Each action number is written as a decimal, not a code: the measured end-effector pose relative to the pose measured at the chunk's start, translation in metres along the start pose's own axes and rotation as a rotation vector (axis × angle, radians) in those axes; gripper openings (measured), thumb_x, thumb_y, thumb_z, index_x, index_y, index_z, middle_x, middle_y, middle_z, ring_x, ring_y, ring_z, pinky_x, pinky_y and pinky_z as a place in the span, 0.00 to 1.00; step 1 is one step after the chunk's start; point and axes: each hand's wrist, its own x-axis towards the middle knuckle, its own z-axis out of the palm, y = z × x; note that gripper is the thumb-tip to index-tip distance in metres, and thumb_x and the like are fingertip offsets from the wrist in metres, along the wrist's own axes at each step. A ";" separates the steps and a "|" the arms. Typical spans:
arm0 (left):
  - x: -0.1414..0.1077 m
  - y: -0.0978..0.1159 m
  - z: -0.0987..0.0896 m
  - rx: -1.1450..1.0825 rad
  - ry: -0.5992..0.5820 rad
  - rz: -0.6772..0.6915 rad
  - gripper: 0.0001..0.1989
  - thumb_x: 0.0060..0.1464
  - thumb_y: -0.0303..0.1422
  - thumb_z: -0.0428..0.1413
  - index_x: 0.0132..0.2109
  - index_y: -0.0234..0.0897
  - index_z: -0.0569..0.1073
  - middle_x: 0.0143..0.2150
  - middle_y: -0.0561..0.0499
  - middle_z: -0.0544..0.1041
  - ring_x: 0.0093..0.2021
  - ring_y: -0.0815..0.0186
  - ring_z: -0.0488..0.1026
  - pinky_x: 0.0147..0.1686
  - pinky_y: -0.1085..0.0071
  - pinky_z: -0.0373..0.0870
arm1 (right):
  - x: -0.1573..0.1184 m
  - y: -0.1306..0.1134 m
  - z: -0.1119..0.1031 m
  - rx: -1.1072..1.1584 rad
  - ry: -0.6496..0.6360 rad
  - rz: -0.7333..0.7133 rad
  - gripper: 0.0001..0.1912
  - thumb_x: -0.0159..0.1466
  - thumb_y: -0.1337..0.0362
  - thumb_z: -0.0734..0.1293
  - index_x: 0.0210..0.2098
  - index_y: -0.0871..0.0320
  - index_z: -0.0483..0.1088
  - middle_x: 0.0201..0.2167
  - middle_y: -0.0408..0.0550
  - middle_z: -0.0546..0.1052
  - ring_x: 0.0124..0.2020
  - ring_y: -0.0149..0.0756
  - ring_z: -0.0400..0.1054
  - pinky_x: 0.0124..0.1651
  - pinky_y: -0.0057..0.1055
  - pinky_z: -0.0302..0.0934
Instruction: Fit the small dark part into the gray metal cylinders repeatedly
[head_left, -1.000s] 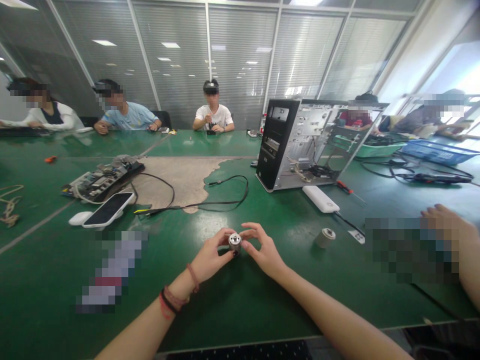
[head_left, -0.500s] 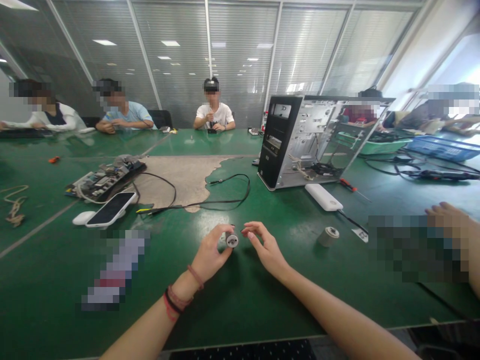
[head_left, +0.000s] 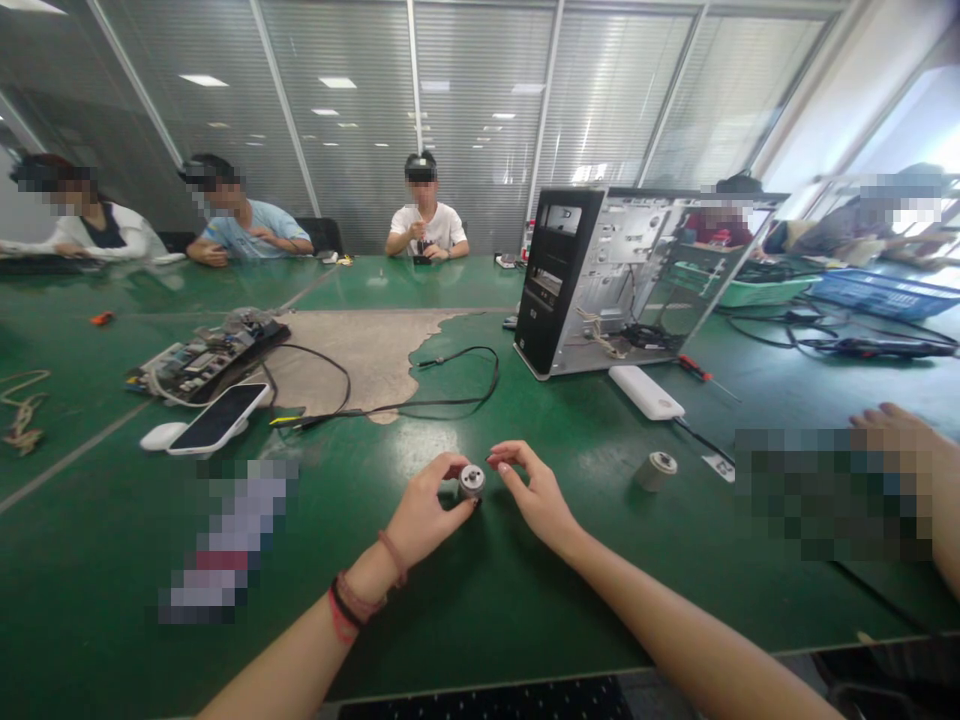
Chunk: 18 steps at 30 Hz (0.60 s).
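Note:
My left hand [head_left: 435,500] has its thumb and fingers around a small metal motor [head_left: 472,482]. The motor's round end, with a short shaft and dark holes, faces up and toward me, low over the green table or touching it. Just to the right, my right hand [head_left: 534,495] is pinched, thumb near the fingertips. A tiny dark thing shows at those fingertips, too small to name. A second metal motor [head_left: 658,471] stands upright on the table, further right.
An open computer case [head_left: 592,285] stands ahead, with a white power bank [head_left: 646,393] and a screwdriver [head_left: 706,377] beside it. To the left lie a phone [head_left: 219,418], a circuit assembly [head_left: 214,355] and a black cable [head_left: 450,402]. Another person's hand [head_left: 900,440] rests at right. Several people sit around.
My left hand has tipped the motor so its shaft end points further up, and it sits slightly further right. My right hand stays almost where it was.

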 end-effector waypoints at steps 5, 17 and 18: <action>0.002 -0.003 0.001 -0.066 -0.071 -0.101 0.14 0.46 0.24 0.56 0.42 0.37 0.66 0.38 0.53 0.73 0.40 0.66 0.71 0.43 0.71 0.67 | 0.000 -0.001 0.000 -0.013 -0.004 0.001 0.09 0.63 0.68 0.59 0.43 0.56 0.65 0.38 0.47 0.75 0.41 0.36 0.70 0.47 0.35 0.61; 0.004 -0.003 -0.005 0.058 -0.147 -0.073 0.15 0.46 0.28 0.58 0.44 0.38 0.70 0.40 0.51 0.75 0.41 0.62 0.72 0.44 0.69 0.66 | -0.001 -0.009 0.006 -0.211 -0.102 -0.241 0.09 0.60 0.66 0.64 0.41 0.55 0.68 0.41 0.48 0.73 0.46 0.39 0.66 0.51 0.38 0.57; 0.005 -0.004 -0.007 0.053 -0.160 -0.069 0.15 0.46 0.28 0.58 0.44 0.38 0.71 0.41 0.51 0.76 0.42 0.63 0.72 0.44 0.70 0.66 | -0.001 -0.009 0.006 -0.217 -0.109 -0.255 0.09 0.60 0.66 0.64 0.41 0.55 0.68 0.41 0.48 0.73 0.46 0.39 0.65 0.51 0.38 0.56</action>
